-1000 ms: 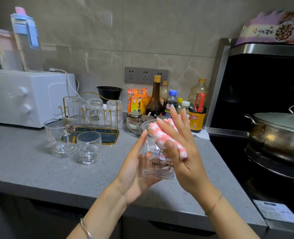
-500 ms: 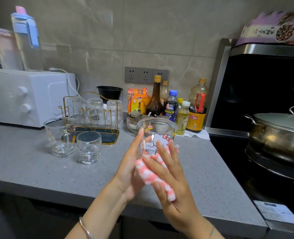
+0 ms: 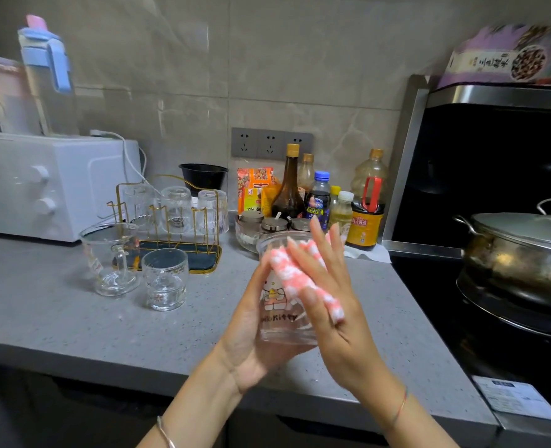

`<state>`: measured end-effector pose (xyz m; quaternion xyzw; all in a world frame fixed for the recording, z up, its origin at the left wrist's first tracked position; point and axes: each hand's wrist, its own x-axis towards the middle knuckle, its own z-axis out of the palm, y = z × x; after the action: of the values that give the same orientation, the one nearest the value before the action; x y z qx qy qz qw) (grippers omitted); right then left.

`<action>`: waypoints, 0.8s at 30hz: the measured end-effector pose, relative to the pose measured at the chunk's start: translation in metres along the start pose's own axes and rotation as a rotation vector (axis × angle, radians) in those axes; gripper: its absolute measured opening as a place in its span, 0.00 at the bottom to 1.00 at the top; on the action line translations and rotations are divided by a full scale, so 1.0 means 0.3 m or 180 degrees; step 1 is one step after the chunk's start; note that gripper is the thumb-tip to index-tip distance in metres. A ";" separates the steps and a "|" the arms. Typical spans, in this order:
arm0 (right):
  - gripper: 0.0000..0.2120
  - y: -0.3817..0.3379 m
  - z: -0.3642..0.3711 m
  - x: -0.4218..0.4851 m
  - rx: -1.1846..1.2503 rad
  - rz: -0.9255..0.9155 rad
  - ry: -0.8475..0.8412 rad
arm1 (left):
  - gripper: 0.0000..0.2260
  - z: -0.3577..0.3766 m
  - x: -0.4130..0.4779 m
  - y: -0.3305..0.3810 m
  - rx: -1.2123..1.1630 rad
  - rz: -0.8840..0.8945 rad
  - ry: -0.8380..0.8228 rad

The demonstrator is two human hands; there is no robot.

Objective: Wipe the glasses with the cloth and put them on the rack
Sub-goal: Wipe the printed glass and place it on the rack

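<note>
**A:** Begin at the fingertips. What are the right ones doing?

**B:** The fingers (image 3: 338,257) of the right hand (image 3: 329,302) are straight and a little spread. They lie flat on the pink-and-white cloth (image 3: 288,274) and press it against the upper side of the Hello Kitty glass (image 3: 279,321). One end of the cloth pokes out low down, near the thumb.

**A:** And the left?

**B:** The left hand (image 3: 251,334) cups the glass from the left and from below. Its fingers (image 3: 254,286) run up the glass wall and wrap round it, and the base sits against the palm.

**A:** So where is the glass itself?

**B:** It is in the air between the two hands, roughly upright with its mouth up. It is above the front of the grey countertop (image 3: 57,305) and not touching it. The lettering reads backwards, seen through the glass.

**A:** And the rack?

**B:** The gold wire rack (image 3: 203,261) stands to the left, well apart from the hands and just beside the white oven (image 3: 41,185). Three ribbed glasses (image 3: 176,205) sit upside down on its pegs. In front of it, on the counter, a clear measuring cup (image 3: 111,257) with a handle and a short tumbler (image 3: 165,279) stand upright, just beside each other.

**A:** What lies further out?

**B:** Behind the hands, sauce bottles (image 3: 288,185) and lidded jars (image 3: 251,221) cluster against the tiled wall, below a row of sockets (image 3: 271,143). At the right, a lidded steel pot (image 3: 523,247) sits on the black hob.
</note>
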<state>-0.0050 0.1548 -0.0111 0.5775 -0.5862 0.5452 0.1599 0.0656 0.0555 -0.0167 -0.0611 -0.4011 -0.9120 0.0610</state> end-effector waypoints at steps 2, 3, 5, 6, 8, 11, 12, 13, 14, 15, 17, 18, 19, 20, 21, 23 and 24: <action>0.22 -0.010 0.018 -0.041 0.0056 0.0028 -0.0084 | 0.33 -0.010 -0.001 0.006 -0.0069 0.0035 0.0004; 0.22 -0.015 0.027 -0.063 0.0098 0.0016 -0.0133 | 0.35 -0.011 -0.001 0.014 -0.0033 0.0035 0.0020; 0.21 -0.025 0.036 -0.103 0.0230 -0.0027 -0.0232 | 0.38 -0.011 -0.002 0.031 -0.0085 -0.0019 0.0077; 0.21 -0.034 0.033 -0.114 0.0297 -0.0032 -0.0247 | 0.38 -0.013 0.001 0.037 -0.0119 -0.0043 0.0115; 0.20 -0.069 0.005 -0.095 0.0413 0.0223 -0.0198 | 0.38 -0.024 -0.001 0.045 0.0021 0.0000 0.0259; 0.20 -0.117 -0.072 -0.015 0.0813 0.0795 0.0309 | 0.41 -0.046 -0.012 0.046 0.0590 0.0117 0.0703; 0.22 -0.120 -0.102 0.019 0.0856 0.0944 0.0514 | 0.42 -0.052 -0.018 0.043 0.0719 0.0093 0.0794; 0.23 -0.118 -0.128 0.056 0.0799 0.1077 0.0672 | 0.42 -0.058 -0.024 0.038 0.0828 0.0057 0.0810; 0.23 -0.113 -0.151 0.094 0.0628 0.1211 0.0745 | 0.41 -0.062 -0.030 0.031 0.0966 0.0022 0.0789; 0.22 -0.101 -0.164 0.127 0.0400 0.1350 0.0703 | 0.39 -0.065 -0.036 0.024 0.1137 -0.0021 0.0755; 0.22 -0.088 -0.164 0.173 0.0032 0.1639 0.0182 | 0.36 -0.059 -0.047 0.017 0.1512 -0.0079 0.0689; 0.21 -0.084 -0.156 0.183 -0.0130 0.1819 -0.0268 | 0.35 -0.054 -0.052 0.015 0.1674 -0.0112 0.0674; 0.20 -0.089 -0.146 0.188 -0.0279 0.2029 -0.0739 | 0.33 -0.047 -0.056 0.016 0.1812 -0.0137 0.0672; 0.19 -0.097 -0.140 0.187 -0.0396 0.2232 -0.1150 | 0.29 -0.040 -0.060 0.018 0.1918 -0.0147 0.0684; 0.19 -0.104 -0.135 0.182 -0.0414 0.2372 -0.1454 | 0.25 -0.037 -0.064 0.019 0.1996 -0.0167 0.0717; 0.24 -0.104 -0.147 0.171 -0.0200 0.2460 -0.1689 | 0.23 -0.041 -0.071 0.023 0.2026 -0.0214 0.0804; 0.28 -0.092 -0.163 0.169 -0.0034 0.2383 -0.1662 | 0.25 -0.050 -0.076 0.027 0.1939 -0.0228 0.0873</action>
<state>-0.0173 0.1769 0.0603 0.4431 -0.7781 0.3986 -0.1983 0.0885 0.0403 -0.0246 0.0973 -0.6452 -0.7515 0.0977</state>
